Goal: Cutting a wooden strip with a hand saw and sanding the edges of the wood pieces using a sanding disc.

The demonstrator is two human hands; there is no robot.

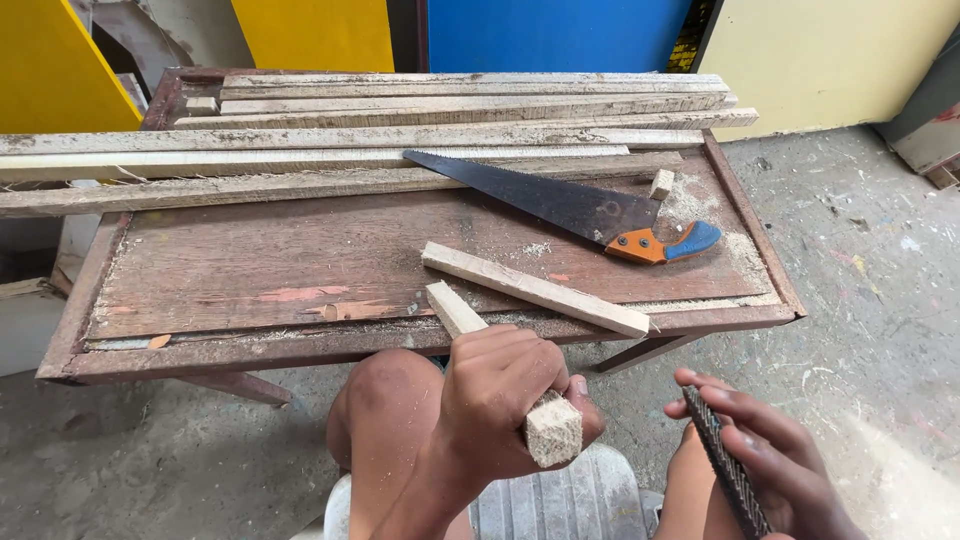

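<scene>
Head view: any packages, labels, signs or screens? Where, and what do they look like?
No packages, labels, signs or screens in view.
Coloured panels behind the workbench are plain: yellow panel, blue panel, pale yellow wall.
Saw on the bench: dark blade, orange and blue handle; no readable marking.
Left hand holds a wood stick; right hand holds a dark file.

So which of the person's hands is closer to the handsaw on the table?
Left. The left hand grips a short wooden stick just below the table edge, under the handsaw. The right hand, holding a dark rasp, sits lower and further right.
</scene>
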